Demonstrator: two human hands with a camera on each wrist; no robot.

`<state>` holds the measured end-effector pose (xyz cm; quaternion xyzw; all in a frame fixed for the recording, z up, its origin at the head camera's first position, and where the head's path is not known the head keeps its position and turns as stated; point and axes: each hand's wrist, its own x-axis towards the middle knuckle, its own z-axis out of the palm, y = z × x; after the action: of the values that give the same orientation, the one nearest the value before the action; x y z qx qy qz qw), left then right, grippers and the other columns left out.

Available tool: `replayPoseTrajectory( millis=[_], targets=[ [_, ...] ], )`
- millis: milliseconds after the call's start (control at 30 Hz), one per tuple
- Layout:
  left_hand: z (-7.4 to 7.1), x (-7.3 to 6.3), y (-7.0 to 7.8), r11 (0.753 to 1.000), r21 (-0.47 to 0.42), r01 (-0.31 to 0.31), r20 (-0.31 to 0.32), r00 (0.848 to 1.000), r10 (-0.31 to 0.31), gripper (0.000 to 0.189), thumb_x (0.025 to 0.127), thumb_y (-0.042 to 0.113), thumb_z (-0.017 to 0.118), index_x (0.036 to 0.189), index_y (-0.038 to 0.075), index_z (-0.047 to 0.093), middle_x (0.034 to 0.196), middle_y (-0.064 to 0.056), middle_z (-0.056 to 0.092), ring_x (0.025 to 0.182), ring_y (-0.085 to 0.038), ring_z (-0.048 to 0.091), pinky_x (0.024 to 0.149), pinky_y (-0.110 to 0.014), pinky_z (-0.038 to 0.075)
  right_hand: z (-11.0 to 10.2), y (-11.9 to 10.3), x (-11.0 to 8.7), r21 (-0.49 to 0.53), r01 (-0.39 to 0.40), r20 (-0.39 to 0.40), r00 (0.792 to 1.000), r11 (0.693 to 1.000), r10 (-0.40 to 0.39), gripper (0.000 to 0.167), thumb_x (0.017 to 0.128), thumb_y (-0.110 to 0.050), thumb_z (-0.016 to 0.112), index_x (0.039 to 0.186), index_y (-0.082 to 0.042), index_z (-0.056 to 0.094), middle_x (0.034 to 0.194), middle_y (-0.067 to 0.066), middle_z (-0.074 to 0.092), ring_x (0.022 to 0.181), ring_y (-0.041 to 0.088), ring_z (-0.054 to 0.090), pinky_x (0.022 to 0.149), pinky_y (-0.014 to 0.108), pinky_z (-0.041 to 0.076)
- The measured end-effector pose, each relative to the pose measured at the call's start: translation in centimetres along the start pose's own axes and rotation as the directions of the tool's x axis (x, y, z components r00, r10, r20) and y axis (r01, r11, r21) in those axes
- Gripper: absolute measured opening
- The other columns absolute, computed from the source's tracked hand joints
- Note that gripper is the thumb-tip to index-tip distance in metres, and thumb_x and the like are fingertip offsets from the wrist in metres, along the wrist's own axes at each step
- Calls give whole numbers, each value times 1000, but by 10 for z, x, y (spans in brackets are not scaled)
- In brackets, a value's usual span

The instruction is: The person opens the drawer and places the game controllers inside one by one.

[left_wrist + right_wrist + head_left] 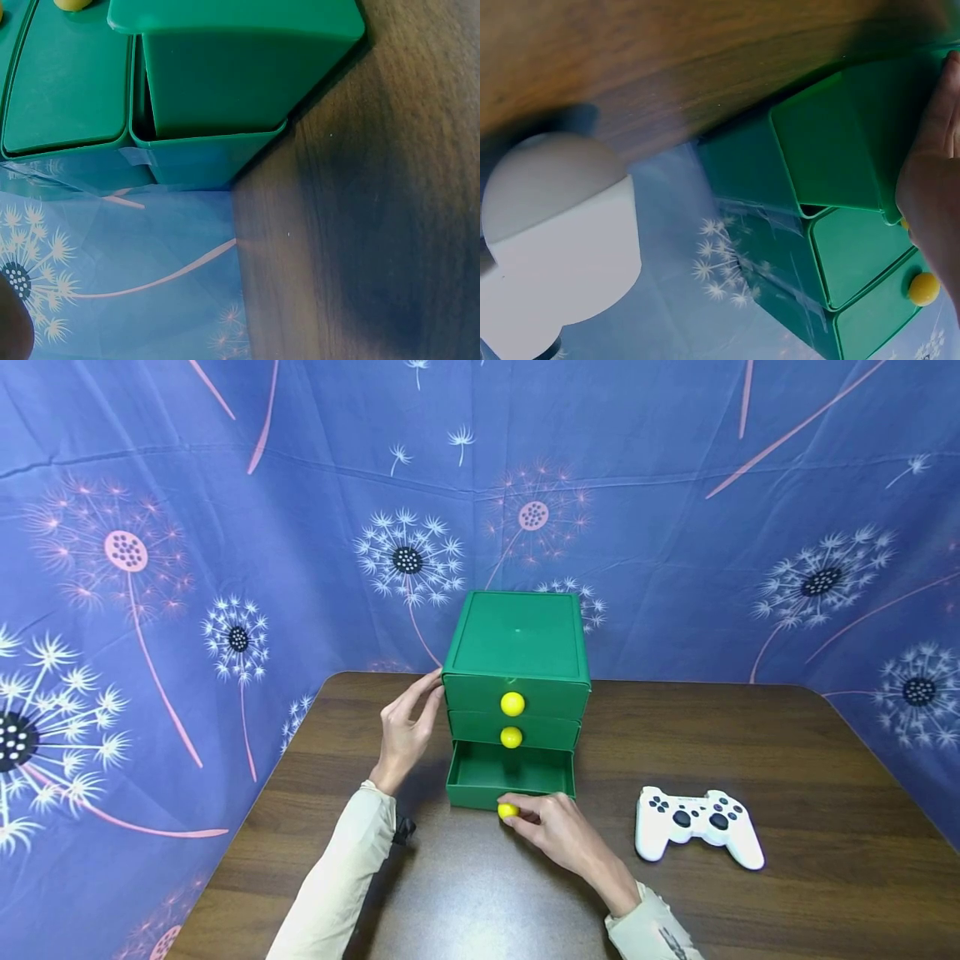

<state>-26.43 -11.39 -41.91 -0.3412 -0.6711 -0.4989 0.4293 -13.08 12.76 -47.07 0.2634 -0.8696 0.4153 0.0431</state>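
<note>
A green three-drawer box (pixel 517 635) with round yellow knobs stands on the table. Its bottom drawer (pixel 465 795) is pulled out, and the part of its inside that shows is bare green; the upper two drawers are closed. My right hand (pixel 562 831) pinches the yellow knob (pixel 507 810) of that bottom drawer between thumb and fingers. At the box's upper left side, my left hand (pixel 405 731) rests with its extended fingertips against the wall. The left wrist view shows the drawer front (pixel 247 45) standing out from the box.
A white game controller (pixel 697 825) lies on the wooden table (pixel 825 760), right of my right hand; it looms large in the right wrist view. Behind the table hangs a blue cloth (pixel 645 527) printed with dandelions. A small black object (pixel 403 831) shows beside my left sleeve.
</note>
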Motion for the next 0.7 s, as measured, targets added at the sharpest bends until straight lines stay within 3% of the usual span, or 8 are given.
replayPoseTrajectory(
  millis=[300, 700],
  targets=[
    [1, -1, -3, 1000, -2, -11, -1, 1000, 11, 45, 81, -26, 73, 122, -8, 71, 109, -21, 75, 95, -37, 74, 87, -38, 61, 3, -5, -6, -10, 2, 5, 1000, 1000, -2, 21, 97, -7, 74, 118, -7, 77, 105, -2, 76, 80, 1, 64, 66, 20, 56],
    [-1, 0, -1, 1000, -1, 1, 21, 1000, -1, 37, 91, -15, 70, 127, -4, 70, 114, -17, 75, 99, -34, 74, 93, -32, 58, 7, -11, -16, -7, -4, 21, 1000, 1000, 4, 20, 98, -10, 74, 118, -8, 77, 105, -4, 76, 83, 1, 64, 69, 22, 57]
  ],
)
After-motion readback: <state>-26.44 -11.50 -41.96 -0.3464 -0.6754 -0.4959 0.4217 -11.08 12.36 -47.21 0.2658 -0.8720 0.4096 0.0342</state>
